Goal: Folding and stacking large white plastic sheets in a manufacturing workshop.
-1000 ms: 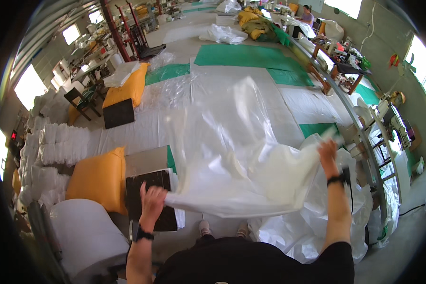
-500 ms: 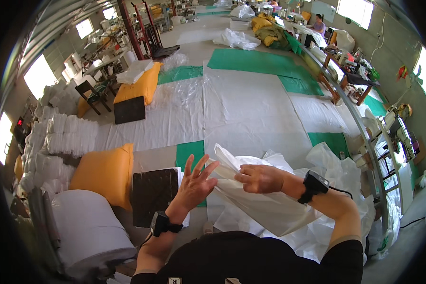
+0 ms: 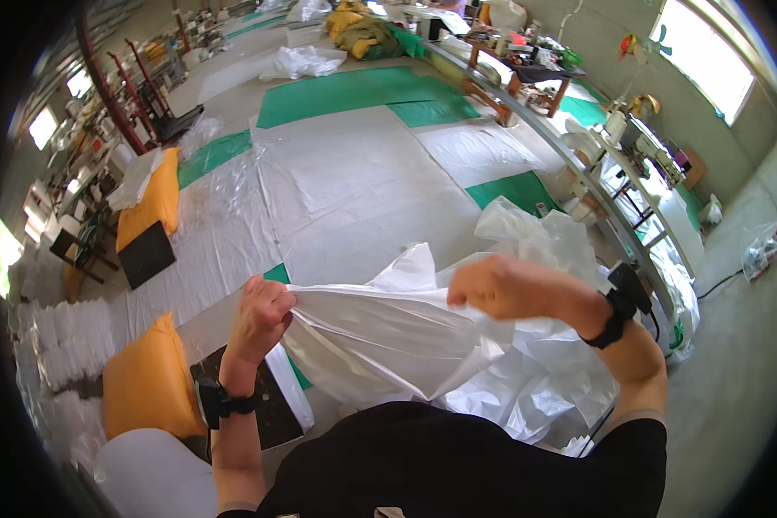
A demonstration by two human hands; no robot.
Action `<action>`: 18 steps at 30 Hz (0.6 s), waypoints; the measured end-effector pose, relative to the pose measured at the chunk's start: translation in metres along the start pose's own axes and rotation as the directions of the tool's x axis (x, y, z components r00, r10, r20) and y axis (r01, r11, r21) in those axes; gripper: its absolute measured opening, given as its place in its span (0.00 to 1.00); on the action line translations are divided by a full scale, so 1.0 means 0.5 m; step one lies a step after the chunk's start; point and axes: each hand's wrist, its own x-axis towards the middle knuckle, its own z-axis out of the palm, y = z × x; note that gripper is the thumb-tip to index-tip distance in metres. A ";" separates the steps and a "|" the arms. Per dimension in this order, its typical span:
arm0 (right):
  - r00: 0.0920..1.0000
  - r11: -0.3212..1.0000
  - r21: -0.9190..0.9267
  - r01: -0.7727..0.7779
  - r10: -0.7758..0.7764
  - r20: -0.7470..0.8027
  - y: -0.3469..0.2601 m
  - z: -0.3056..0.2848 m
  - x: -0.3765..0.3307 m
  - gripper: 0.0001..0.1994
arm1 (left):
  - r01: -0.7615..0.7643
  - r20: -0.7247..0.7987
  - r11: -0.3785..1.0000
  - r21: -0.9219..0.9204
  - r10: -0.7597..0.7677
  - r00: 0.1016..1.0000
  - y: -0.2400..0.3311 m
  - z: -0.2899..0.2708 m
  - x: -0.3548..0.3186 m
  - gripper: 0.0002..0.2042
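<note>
While your left hand [image 3: 266, 315] closes in a fist on the left end of the white sheet [image 3: 375, 341], your right hand [image 3: 492, 287] hangs over its upper edge farther right, fingers curled and blurred; you cannot tell from this view whether it has hold of the fabric.

The sheet lies between your two hands, in front of your shirt [image 3: 457, 462]. From the left fist, its long axis runs rightward across your body, the upper edge drawn nearly straight toward the right hand, the rest sagging in folds toward you. Your left hand is the nearer to its gathered end; your right is nearer to the film pile [image 3: 548, 354], which spreads just behind and right of the sheet. Below your left wrist sits a black board [image 3: 276, 410], with an orange bag [image 3: 151, 380] beside it.
</note>
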 end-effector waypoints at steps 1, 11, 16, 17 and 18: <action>0.993 0.999 -0.025 -0.045 0.048 0.109 0.006 0.028 -0.023 0.12 | 0.002 -0.012 1.000 0.002 -0.002 1.000 0.005 0.000 0.008 0.12; 0.978 0.592 -0.806 -0.012 0.175 0.115 0.097 0.199 -0.103 0.08 | -0.083 0.004 0.995 -0.053 0.083 0.997 0.003 -0.007 0.040 0.10; 0.986 0.532 -0.836 -0.138 0.156 -0.064 0.119 0.176 -0.150 0.07 | 0.042 -0.023 0.999 0.008 -0.042 0.999 -0.048 -0.023 -0.046 0.09; 0.973 0.546 -0.822 -0.161 0.228 -0.039 0.116 0.161 -0.168 0.07 | 0.091 -0.041 0.996 0.000 -0.091 0.995 -0.065 -0.028 -0.067 0.09; 0.903 0.413 -0.878 -0.241 0.426 -0.047 0.164 0.180 -0.212 0.07 | 0.062 -0.070 0.998 0.024 -0.061 0.996 -0.061 -0.034 -0.069 0.09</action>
